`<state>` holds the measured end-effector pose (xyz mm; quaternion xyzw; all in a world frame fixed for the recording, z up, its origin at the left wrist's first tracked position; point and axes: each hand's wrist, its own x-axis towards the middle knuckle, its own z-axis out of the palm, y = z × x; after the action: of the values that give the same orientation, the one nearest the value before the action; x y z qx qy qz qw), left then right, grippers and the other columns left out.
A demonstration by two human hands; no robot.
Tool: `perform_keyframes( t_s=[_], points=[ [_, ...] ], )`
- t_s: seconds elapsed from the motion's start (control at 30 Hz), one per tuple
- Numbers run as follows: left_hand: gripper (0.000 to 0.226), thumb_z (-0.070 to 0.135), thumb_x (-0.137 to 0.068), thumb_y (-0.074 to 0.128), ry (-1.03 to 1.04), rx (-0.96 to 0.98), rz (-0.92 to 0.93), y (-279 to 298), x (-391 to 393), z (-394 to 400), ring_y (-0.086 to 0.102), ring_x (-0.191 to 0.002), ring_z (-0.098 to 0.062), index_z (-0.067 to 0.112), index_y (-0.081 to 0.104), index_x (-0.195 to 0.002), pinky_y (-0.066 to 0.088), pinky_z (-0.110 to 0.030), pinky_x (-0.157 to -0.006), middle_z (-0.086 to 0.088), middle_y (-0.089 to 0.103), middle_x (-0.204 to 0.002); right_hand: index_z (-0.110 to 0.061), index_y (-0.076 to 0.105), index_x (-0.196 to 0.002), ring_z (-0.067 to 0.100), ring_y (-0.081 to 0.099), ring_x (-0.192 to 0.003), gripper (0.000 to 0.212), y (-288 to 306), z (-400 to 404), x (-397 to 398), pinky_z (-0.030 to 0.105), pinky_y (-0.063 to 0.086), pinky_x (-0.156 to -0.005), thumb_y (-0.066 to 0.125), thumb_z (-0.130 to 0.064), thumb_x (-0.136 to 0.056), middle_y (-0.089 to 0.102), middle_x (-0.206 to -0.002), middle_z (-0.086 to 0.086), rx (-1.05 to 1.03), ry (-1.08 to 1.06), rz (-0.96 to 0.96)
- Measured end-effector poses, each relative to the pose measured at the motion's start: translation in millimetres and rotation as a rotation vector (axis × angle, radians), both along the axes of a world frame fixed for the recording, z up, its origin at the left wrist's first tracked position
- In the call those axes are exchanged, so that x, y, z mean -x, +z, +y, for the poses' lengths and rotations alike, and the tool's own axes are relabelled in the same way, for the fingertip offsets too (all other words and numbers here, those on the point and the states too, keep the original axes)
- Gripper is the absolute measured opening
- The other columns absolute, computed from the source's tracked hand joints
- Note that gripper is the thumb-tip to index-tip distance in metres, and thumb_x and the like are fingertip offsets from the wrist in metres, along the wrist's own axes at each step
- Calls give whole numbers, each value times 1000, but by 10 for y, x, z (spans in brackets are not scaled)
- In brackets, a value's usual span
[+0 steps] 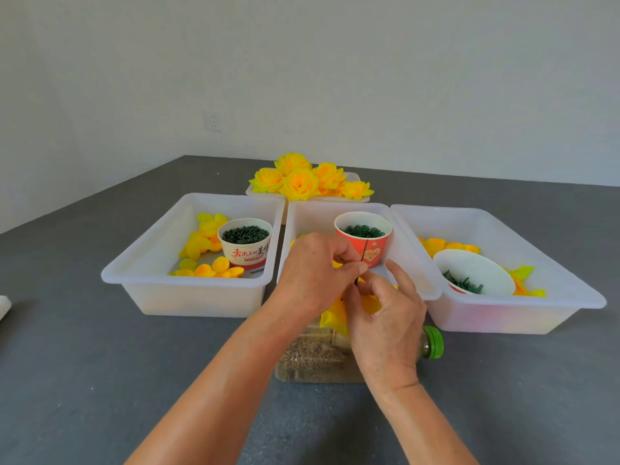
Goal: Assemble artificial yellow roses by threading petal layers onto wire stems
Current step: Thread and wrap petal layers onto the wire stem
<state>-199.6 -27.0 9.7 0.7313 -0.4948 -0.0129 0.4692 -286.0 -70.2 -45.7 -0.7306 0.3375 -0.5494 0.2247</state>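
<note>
My left hand [313,270] and my right hand [385,317] meet above the front edge of the middle bin [335,213]. Between them is a yellow petal layer [335,315] on a thin dark wire stem [355,282]. My left fingers pinch the top of the stem. My right hand grips the petals from below, its index finger stretched out. Most of the stem is hidden by the hands. Finished yellow roses [300,179] lie piled on a white tray at the back.
Three white bins stand side by side. The left bin [188,290] holds yellow petals and a cup of green pieces [245,241]; the middle one a red cup of green rings [364,236]; the right bin [503,317] petals and a tilted cup [474,271]. A green-capped bottle [432,342] lies beneath my hands.
</note>
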Motion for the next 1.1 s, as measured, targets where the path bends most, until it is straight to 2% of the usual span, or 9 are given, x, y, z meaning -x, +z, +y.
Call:
perform_keyframes(
  t_s=[0.07, 0.17, 0.27, 0.33, 0.43, 0.6, 0.8, 0.97, 1.1],
  points=[
    [7, 20, -79, 72, -5, -17, 18, 11, -14, -6, 57, -68, 2, 17, 72, -73, 40, -8, -62, 12, 63, -67, -12, 70, -67, 29, 54, -118, 10, 56, -11, 37, 45, 41, -92, 76, -15, -75, 68, -102, 9, -63, 38, 63],
    [6, 19, -81, 71, -30, -21, 64, -7, -34, 22, 53, -63, 13, 16, 75, -78, 39, -4, -60, 17, 61, -65, -24, 74, -75, 18, 44, -127, 6, 91, -91, 143, 43, 35, -101, 72, -23, -80, 56, -93, -16, -185, 134, 139],
    [10, 15, -83, 68, -45, -47, 26, -112, -36, 84, 57, -78, 6, 15, 76, -89, 45, -14, -77, 10, 66, -82, -34, 73, -79, 7, 36, -130, 10, 119, -184, 230, 27, 28, -103, 71, -24, -81, 52, -98, -28, -257, 272, 163],
    [13, 14, -84, 67, -31, -65, 4, -171, -25, 112, 61, -92, -10, 15, 75, -94, 47, -30, -87, 2, 68, -96, -36, 70, -76, 2, 34, -129, 12, 132, -221, 240, 19, 23, -99, 73, -24, -79, 56, -103, -27, -270, 319, 160],
    [12, 12, -83, 67, -25, -36, -9, -197, -17, 122, 62, -94, -17, 13, 76, -92, 47, -37, -87, -3, 69, -96, -40, 65, -66, -2, 32, -125, 21, 140, -247, 239, 21, 21, -102, 73, -25, -78, 60, -107, -21, -245, 333, 172],
    [13, 12, -84, 66, -61, -32, -100, -228, -53, 124, 61, -97, -19, 14, 76, -93, 45, -39, -90, -2, 70, -97, -40, 62, -62, 2, 34, -129, 25, 119, -260, 235, 32, 26, -109, 73, -25, -79, 65, -116, -13, -222, 324, 190],
    [15, 9, -84, 66, -98, -10, -125, -290, -90, 136, 60, -98, -17, 12, 74, -96, 45, -37, -91, -1, 69, -101, -35, 63, -62, 4, 37, -128, 24, 89, -267, 224, 30, 26, -107, 71, -22, -80, 62, -112, -19, -228, 334, 170],
    [14, 12, -84, 66, -65, 2, -141, -317, -82, 141, 58, -98, -18, 14, 74, -96, 44, -34, -90, 1, 69, -99, -31, 67, -65, 7, 39, -129, 19, 84, -269, 214, 39, 28, -110, 70, -22, -82, 64, -117, -11, -222, 330, 190],
    [16, 15, -86, 64, -75, -37, -162, -285, -66, 166, 59, -97, -20, 18, 74, -99, 44, -39, -90, 1, 69, -101, -40, 63, -64, 9, 40, -127, 25, 160, -275, 243, 38, 30, -108, 70, -24, -82, 65, -117, -5, -225, 344, 234]
  ],
)
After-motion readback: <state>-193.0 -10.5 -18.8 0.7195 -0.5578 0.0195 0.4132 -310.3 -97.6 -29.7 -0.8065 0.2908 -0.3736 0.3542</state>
